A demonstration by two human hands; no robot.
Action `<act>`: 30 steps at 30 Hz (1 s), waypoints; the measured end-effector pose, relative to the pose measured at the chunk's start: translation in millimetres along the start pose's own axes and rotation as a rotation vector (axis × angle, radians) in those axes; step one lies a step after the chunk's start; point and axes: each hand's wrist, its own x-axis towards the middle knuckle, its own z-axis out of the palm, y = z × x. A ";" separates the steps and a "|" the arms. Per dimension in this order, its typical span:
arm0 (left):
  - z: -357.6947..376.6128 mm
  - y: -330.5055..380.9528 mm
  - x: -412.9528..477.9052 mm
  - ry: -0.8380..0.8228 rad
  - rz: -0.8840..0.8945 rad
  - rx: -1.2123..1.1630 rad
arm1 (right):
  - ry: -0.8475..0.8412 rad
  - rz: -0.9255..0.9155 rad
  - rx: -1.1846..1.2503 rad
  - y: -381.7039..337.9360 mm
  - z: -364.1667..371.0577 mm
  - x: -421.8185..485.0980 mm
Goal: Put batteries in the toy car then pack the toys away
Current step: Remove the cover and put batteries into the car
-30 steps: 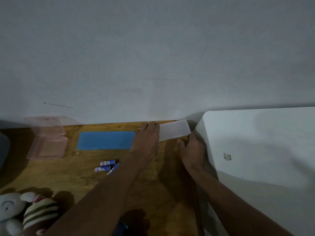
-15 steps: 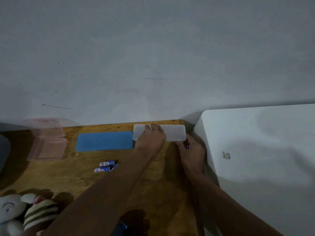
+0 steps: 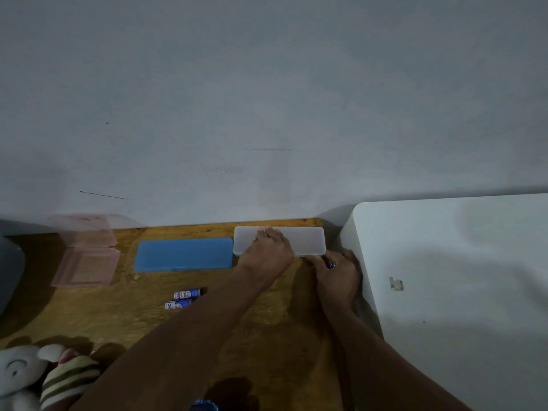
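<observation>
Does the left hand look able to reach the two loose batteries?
Probably yes: the batteries lie uncovered on the table beside its forearm, but the left hand presses on the frosted box.

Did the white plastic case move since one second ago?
Yes. The white case swung level and shifted left; its left end now sits right beside the blue case, with the left hand on it.

The left hand (image 3: 267,254) rests on a frosted white case (image 3: 308,240) on the worktop (image 3: 124,315); just beside it, the right hand (image 3: 338,275) pinches a blue battery (image 3: 331,265).
</observation>
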 end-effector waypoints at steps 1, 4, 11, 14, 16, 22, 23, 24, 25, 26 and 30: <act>-0.7 -0.7 -0.6 0.006 0.014 0.017 | -0.004 0.003 -0.001 0.1 0.5 0.4; -3.3 -2.5 -2.3 0.026 0.051 0.071 | 0.008 -0.035 -0.018 2.1 1.1 1.6; -2.7 1.7 -1.8 0.028 0.016 0.022 | 0.036 -0.031 -0.105 3.7 0.4 3.8; 1.1 10.3 4.9 0.008 -0.023 -0.004 | 0.037 -0.052 -0.147 5.4 1.1 4.9; -2.2 13.7 7.3 0.003 -0.025 -0.001 | 0.031 -0.047 -0.151 7.4 1.9 6.3; -10.4 22.6 13.5 -0.015 0.086 0.123 | -0.012 -0.061 -0.139 11.0 2.4 8.1; -9.5 23.5 14.7 -0.020 0.089 0.136 | -0.011 -0.057 -0.130 12.0 2.5 7.7; -9.6 24.0 14.6 -0.026 0.085 0.135 | -0.005 -0.068 -0.126 12.9 2.2 7.9; -10.3 24.1 14.2 -0.031 0.081 0.132 | 0.001 -0.081 -0.125 13.9 2.0 8.3; -11.5 23.7 13.9 -0.031 0.081 0.133 | 0.009 -0.102 -0.131 14.6 2.0 8.9; -18.2 16.7 12.6 -0.016 0.096 0.096 | -0.007 -0.072 -0.073 16.9 2.3 10.0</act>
